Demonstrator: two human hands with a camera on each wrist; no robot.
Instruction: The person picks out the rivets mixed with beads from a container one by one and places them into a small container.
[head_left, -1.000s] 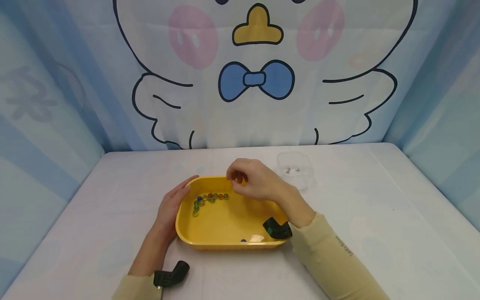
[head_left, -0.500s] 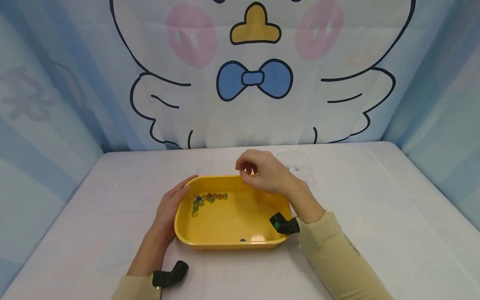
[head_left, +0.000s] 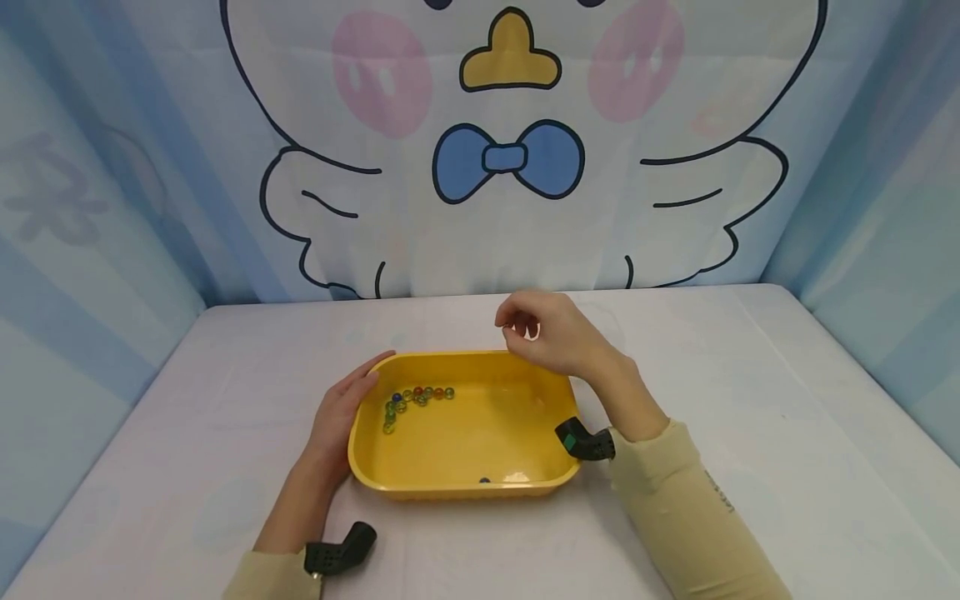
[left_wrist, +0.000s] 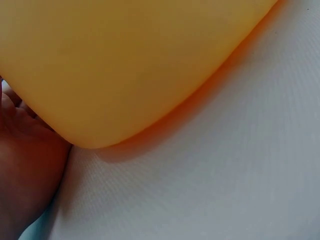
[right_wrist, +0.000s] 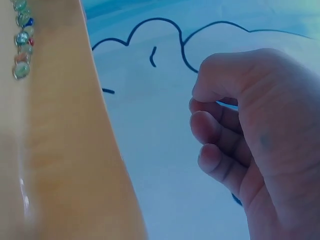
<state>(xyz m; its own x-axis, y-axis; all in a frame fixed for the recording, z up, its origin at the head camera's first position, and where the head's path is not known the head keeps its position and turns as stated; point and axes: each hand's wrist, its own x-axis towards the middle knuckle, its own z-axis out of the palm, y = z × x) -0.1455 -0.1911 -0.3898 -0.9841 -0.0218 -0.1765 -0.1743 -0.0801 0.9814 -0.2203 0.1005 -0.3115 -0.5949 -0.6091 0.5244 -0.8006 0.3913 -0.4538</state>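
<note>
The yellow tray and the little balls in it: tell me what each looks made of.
Tray: looks like molded plastic, smooth and semi-glossy; there's a soft highlight near its front wall, and the corners are rounded. Balls: probably glass marbles, since the right wrist view shows them see-through, tinted and glinting, though clear plastic can't be ruled out.

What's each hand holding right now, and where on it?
The left hand rests flat against the left outer wall of the yellow tray. The right hand has fingers curled above the far rim; whether they pinch a marble cannot be told.
</note>
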